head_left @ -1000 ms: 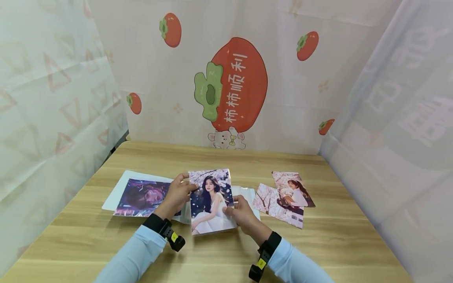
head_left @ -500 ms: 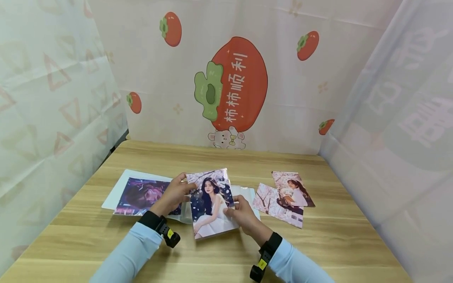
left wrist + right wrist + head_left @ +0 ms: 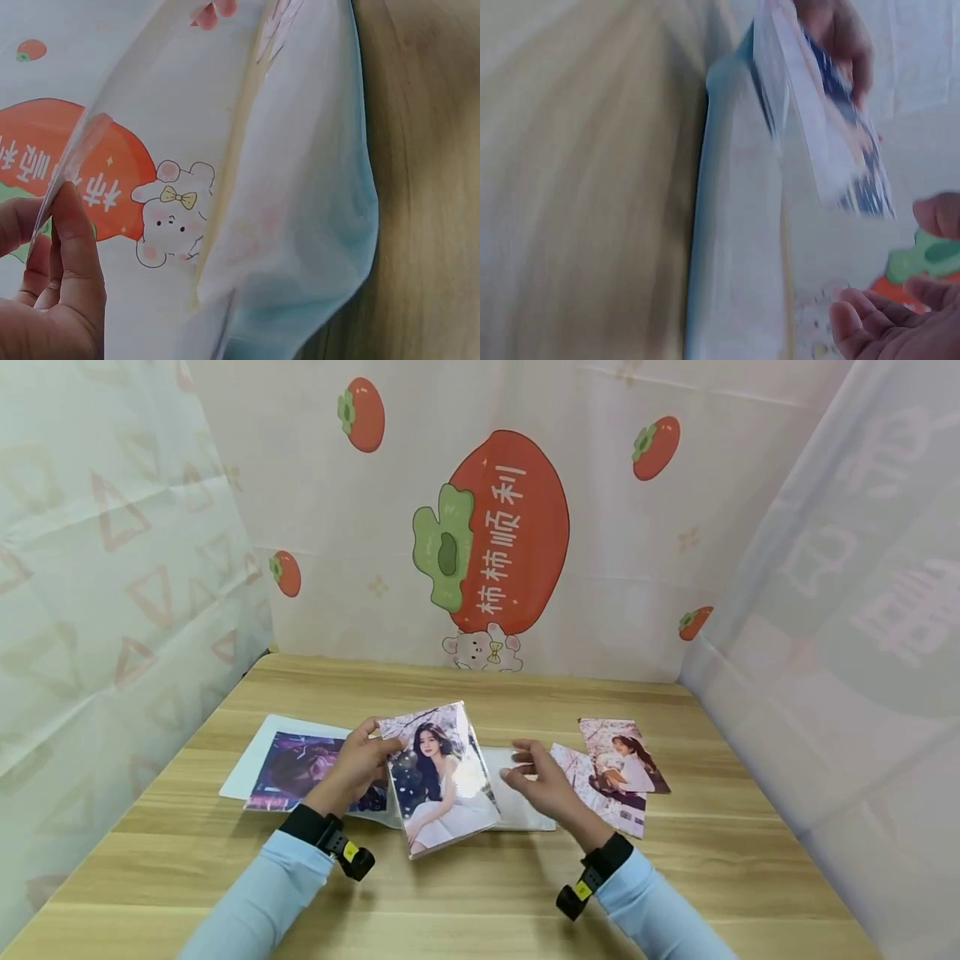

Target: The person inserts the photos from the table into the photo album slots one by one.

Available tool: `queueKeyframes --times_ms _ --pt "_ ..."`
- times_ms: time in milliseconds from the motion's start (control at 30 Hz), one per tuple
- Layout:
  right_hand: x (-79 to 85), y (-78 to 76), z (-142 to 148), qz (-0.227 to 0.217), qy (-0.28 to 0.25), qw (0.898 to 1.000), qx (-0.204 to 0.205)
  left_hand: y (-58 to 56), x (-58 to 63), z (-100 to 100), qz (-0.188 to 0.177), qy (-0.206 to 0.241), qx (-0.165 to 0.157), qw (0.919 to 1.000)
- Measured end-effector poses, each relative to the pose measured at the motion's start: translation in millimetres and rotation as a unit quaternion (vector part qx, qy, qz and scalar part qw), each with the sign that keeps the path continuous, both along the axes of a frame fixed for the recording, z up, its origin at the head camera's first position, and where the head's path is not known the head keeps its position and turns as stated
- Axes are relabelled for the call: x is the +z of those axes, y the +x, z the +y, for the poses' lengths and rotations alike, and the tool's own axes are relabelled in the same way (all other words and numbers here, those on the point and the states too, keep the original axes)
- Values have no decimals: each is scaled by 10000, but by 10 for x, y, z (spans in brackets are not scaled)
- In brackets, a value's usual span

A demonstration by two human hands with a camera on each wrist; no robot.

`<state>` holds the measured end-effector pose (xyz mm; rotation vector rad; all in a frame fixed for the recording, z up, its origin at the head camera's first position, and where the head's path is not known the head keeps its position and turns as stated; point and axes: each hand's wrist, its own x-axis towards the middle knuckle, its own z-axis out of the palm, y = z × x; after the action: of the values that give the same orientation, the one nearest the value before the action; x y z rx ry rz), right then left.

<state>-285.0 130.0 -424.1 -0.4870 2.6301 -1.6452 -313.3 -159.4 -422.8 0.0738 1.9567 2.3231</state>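
Note:
In the head view, my left hand [image 3: 354, 770] pinches the left edge of a photo print [image 3: 433, 789] of a person in a white dress among blossoms. The print hangs tilted above an open photo album [image 3: 521, 810] with pale, translucent pages. My right hand [image 3: 546, 787] is off the print, its fingers loosely bent and holding nothing, just right of it over the album. The left wrist view shows the left fingers on a thin clear sheet [image 3: 94, 142]; whether it covers the print I cannot tell. In the right wrist view, the print's white back [image 3: 810, 127] shows.
A purple-toned picture [image 3: 294, 768] lies on the album's left side, partly hidden by the left hand. To the right, an upper blossom photo [image 3: 626, 756] overlaps a lower blossom photo [image 3: 618, 814] on the wooden table [image 3: 465, 910]. Printed cloth [image 3: 600, 552] walls the back and sides.
The right hand has let go of the print's right edge and drawn slightly right. The left hand has shifted left and up a little, and the print leans further to the left.

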Motion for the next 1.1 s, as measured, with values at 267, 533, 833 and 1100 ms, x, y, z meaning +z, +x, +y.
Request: queueKeyframes --times_ms 267,533,833,1100 --pt "-81 -73 490 836 2312 9659 808 10 -32 -48 -66 33 59 10000" --pt "-251 -7 596 616 3485 9243 1430 30 -31 -46 -74 110 2 9999" --pt "-245 20 549 479 3817 9105 1518 37 -58 -44 -135 -37 39 9999" --pt "-237 15 532 375 3824 9097 1574 100 49 -98 -134 160 226 9995"
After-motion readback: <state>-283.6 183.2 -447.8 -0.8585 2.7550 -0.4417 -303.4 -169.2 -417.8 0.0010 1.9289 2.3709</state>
